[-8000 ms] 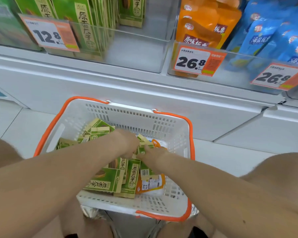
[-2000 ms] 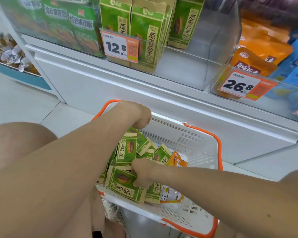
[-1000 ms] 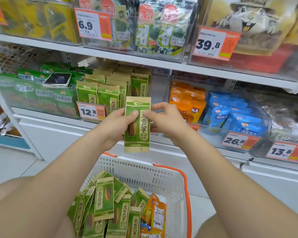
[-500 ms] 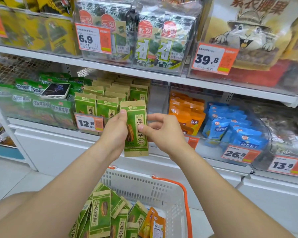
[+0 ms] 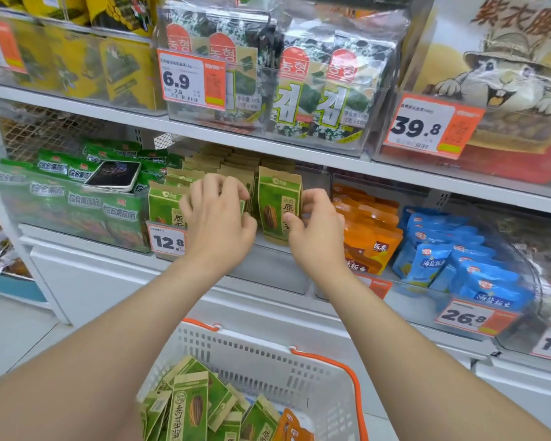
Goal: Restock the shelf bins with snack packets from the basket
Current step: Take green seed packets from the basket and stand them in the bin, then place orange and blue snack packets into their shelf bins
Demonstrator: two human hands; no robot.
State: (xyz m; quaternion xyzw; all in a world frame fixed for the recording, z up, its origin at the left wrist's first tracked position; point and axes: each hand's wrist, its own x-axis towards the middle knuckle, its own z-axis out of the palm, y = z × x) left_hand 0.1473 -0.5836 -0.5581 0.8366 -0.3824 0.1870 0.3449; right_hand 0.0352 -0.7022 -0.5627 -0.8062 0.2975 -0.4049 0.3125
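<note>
The shelf unit (image 5: pixel 268 144) is filling the upper frame. The white basket (image 5: pixel 268 354) is sitting at bottom centre, holding green and orange packets. At mid-frame, the clear bin (image 5: pixel 268 268) is holding rows of green packets. The left hand (image 5: pixel 218 224), fingers curled, is touching those rows. The right hand (image 5: pixel 315 230) is pinching an upright green snack packet (image 5: pixel 277 208) inside the bin.

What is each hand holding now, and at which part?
The right hand pinches the green seed packet by its right edge. The left hand holds nothing clearly.
</note>
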